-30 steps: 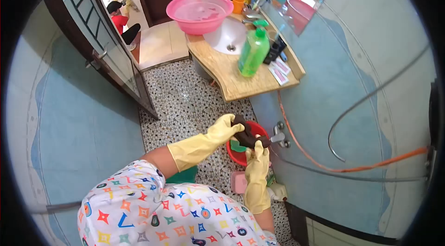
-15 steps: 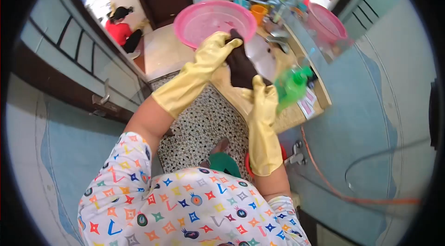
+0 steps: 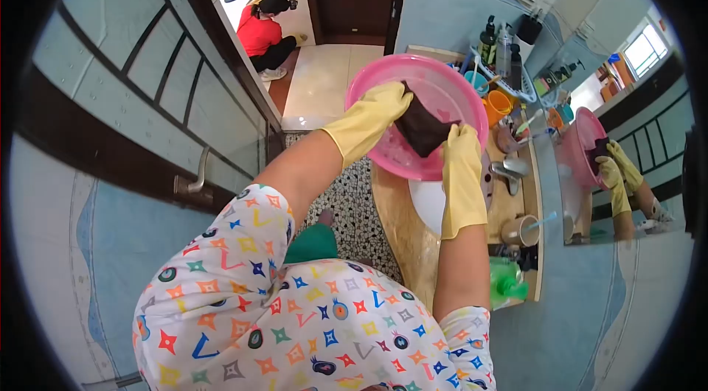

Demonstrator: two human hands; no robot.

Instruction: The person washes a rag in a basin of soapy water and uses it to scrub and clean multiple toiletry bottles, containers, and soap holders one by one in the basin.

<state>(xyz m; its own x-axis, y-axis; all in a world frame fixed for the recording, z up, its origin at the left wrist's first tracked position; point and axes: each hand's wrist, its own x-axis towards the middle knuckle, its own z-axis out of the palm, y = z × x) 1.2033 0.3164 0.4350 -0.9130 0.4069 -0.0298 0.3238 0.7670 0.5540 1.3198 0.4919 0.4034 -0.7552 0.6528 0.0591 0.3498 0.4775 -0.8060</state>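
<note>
A dark brown cloth (image 3: 425,126) is stretched between my hands over a pink basin (image 3: 356,81). My left hand (image 3: 383,109), in a yellow rubber glove, pinches the cloth's upper left corner. Its right corner is gripped by my right hand (image 3: 462,151), gloved the same way, near the basin's right rim. Water appears to lie in the basin, under the cloth. Part of a white sink (image 3: 426,203) shows below the basin on the wooden counter (image 3: 398,218).
A faucet (image 3: 510,170), a beige mug (image 3: 520,230) and a green bottle (image 3: 505,284) line the counter's right side. Behind stand an orange cup (image 3: 498,105) and a basket (image 3: 525,81) of bottles. A mirror (image 3: 627,133) hangs right. Another person (image 3: 262,33) crouches beyond the doorway.
Both hands have carried the cloth from above the counter and sink to over the pink basin. The camera view has turned, bringing more of the mirror into sight.
</note>
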